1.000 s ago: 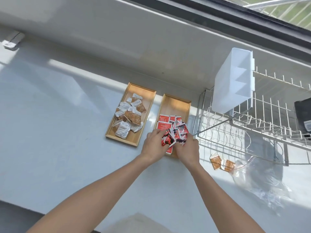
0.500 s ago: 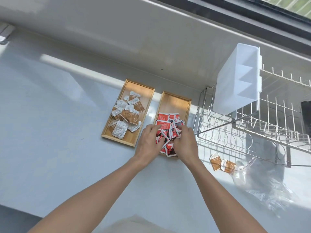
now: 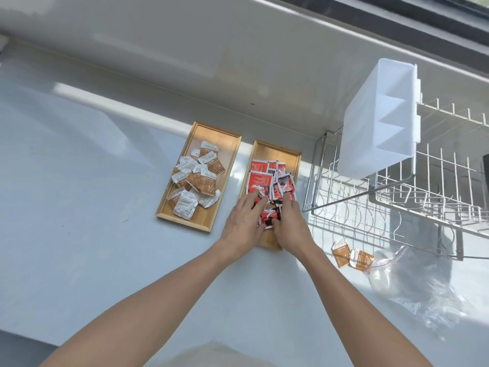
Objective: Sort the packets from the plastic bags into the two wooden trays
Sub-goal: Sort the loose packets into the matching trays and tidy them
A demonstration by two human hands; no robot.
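Head view, the only one. Nearly sorted, by the look of things: a heap of white-and-brown packets (image 3: 195, 181) in the left tray (image 3: 199, 176), a heap of red packets (image 3: 270, 186) in the right tray (image 3: 270, 193), the two trays side by side and just apart. Both hands down on the near end of the red heap: left hand (image 3: 244, 221) flat with fingers straight and spread across the packets, right hand (image 3: 291, 223) beside it with fingers laid forward on the pile, thumb hidden, so pressing or pinching cannot be told for sure; nothing plainly lifted by either. Probably tidying or pushing the red packets further into the tray, since the near ones sit close to its front edge. Left to do, as a judgement: two stray brown packets (image 3: 352, 256) lying on the surface to the right, at the mouth of a crumpled clear plastic bag (image 3: 420, 292), matching the left tray's sort and not yet moved there. Bag otherwise apparently empty, though hard to see through the creases. Pale grey-white surface (image 3: 79, 234), sunlit in a band, running back to a low white wall under a dark window frame. At the right, a wire dish rack (image 3: 397, 197) with a white plastic holder (image 3: 378, 120) hung on its corner.
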